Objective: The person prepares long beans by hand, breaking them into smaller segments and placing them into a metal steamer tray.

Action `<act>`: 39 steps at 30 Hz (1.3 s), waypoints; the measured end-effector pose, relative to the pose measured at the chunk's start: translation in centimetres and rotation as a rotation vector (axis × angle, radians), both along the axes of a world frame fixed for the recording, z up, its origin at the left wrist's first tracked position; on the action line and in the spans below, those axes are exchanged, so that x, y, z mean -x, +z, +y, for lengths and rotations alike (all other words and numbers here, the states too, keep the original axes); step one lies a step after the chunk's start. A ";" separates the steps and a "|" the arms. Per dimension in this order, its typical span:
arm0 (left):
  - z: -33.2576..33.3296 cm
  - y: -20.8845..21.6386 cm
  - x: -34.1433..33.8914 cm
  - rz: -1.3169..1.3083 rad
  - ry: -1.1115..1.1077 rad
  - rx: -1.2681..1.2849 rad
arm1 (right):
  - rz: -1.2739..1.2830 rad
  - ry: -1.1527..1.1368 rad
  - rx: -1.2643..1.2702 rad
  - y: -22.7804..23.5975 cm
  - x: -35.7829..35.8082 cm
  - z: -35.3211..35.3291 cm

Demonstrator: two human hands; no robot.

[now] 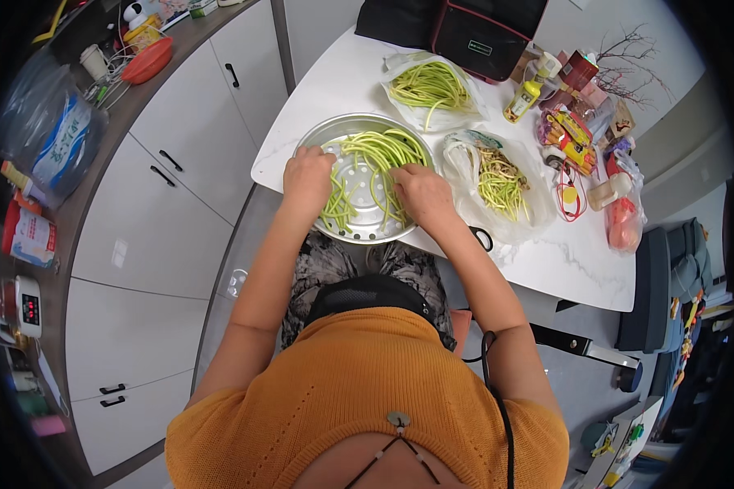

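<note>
Orange top (367, 367) | green stems (383, 151) in pan (362, 189), between curled hands (308, 175) (424, 194) | pinch: can't tell

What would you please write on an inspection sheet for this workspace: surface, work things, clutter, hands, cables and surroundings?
Surface: white table, grey veins.
Work things: metal pan with holes, holding green stems; far bag and near bag also hold stems.
Clutter: yellow bottle, snack packet, black case.
Hands: left hand at pan's left side, right hand at stems on the right; grip unclear, fingertips hidden.
Cables: black cable by the right arm; white cables on the counter.
Surroundings: white cabinets at left.
</note>
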State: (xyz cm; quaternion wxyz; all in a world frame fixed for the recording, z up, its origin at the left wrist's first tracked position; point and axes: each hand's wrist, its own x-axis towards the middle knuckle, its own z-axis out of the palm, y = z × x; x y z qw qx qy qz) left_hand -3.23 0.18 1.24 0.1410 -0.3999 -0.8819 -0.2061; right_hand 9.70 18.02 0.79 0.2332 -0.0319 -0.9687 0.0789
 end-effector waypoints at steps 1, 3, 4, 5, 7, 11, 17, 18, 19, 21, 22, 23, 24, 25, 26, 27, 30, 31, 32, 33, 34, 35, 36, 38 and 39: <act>0.0 0.0 0.0 -0.003 -0.007 -0.032 | -0.020 -0.008 -0.007 -0.3 0.4 -0.1; -0.1 -0.1 -0.2 -0.016 -0.020 -0.091 | -0.059 -0.004 -0.010 -0.5 0.7 -0.3; -0.2 -0.1 -0.3 -0.042 -0.030 -0.120 | -0.079 -0.003 -0.012 -0.6 0.9 -0.3; -0.3 0.0 -0.4 -0.067 -0.042 -0.149 | -0.091 0.001 0.013 -0.6 1.0 -0.2; -0.2 -0.1 -0.6 -0.140 -0.075 -0.204 | -0.115 0.007 0.061 -0.6 1.0 -0.1; 0.1 -0.2 -0.8 -0.394 -0.160 -0.254 | -0.034 0.010 0.269 0.3 0.8 -0.2; 1.7 -0.3 -1.3 -1.190 -0.300 -0.637 | 0.117 0.121 0.289 2.9 -1.4 -1.0; 1.8 0.3 -1.5 -1.305 -0.315 -0.726 | 0.114 0.138 0.264 3.3 -2.1 -1.3; 1.9 0.5 -1.4 -1.366 -0.330 -0.780 | 0.110 0.156 0.240 3.4 -2.8 -1.6; 1.9 1.1 -1.1 -1.486 -0.359 -0.886 | 0.150 0.194 0.147 3.4 -3.8 -1.9; 1.8 1.4 -1.2 -1.495 -0.395 -0.929 | 0.169 0.213 0.100 3.3 -4.2 -2.0; 1.8 1.8 -1.4 -1.506 -0.431 -0.968 | 0.178 0.222 0.089 3.1 -4.5 -2.0; 1.7 2.2 -1.6 -1.516 -0.468 -1.007 | 0.187 0.232 0.077 2.8 -4.7 -2.0; 1.7 2.7 -1.9 -1.495 -0.461 -0.980 | 0.195 0.242 0.065 2.6 -5.0 -2.0; 1.7 3.2 -2.2 -1.471 -0.455 -0.952 | 0.199 0.247 0.070 2.6 -5.1 -2.0; 1.6 3.7 -2.5 -1.448 -0.450 -0.925 | 0.203 0.251 0.075 2.7 -5.2 -2.1; 1.5 4.7 -3.5 -1.341 -0.491 -0.874 | 0.177 0.245 0.201 3.2 -5.8 -2.2; 1.5 5.2 -3.9 -1.284 -0.494 -0.825 | 0.162 0.238 0.262 3.5 -6.0 -2.2; 1.3 5.6 -4.5 -1.229 -0.494 -0.777 | 0.215 0.220 0.297 3.9 -6.3 -2.1; 1.2 6.1 -5.1 -1.175 -0.494 -0.728 | 0.270 0.201 0.332 4.5 -6.6 -1.9; 1.2 6.3 -5.6 -1.117 -0.527 -0.702 | 0.324 0.181 0.367 5.1 -6.8 -1.7; 1.3 6.5 -6.3 -1.062 -0.556 -0.674 | 0.441 0.166 0.380 5.5 -7.0 -1.4; 1.4 6.7 -7.1 -1.009 -0.587 -0.648 | 0.506 0.137 0.382 6.1 -7.5 -1.3; 1.7 7.2 -8.7 -0.835 -0.581 -0.567 | 0.635 0.081 0.380 7.8 -8.4 -1.4; 2.0 7.1 -9.2 -0.722 -0.620 -0.535 | 0.681 0.068 0.375 8.5 -8.8 -1.6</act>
